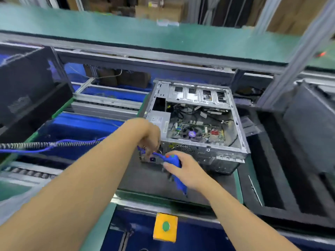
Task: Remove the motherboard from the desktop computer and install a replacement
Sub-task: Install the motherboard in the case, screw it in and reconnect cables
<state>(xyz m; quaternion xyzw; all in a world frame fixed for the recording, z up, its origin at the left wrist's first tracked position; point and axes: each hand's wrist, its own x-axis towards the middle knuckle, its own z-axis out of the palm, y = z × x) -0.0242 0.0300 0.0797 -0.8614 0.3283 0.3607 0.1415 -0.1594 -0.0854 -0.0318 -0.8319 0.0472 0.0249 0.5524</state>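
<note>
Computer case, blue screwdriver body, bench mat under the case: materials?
Computer case: bare sheet metal by the look, dull grey, with stamped slots and punched vent holes. Blue screwdriver, gripped by the right hand: probably moulded plastic, smooth, uniform colour. Bench mat: dark, matte, no glare; likely rubber or foam, hard to tell which.

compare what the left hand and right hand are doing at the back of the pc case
The right hand is wrapped around the body of the blue electric screwdriver, palm down. The left hand reaches in from above with fingers curled down at the tool's front end; whether it pinches the tip or a screw is too blurred to tell. Both work at the near rear corner of the open computer case.
</note>
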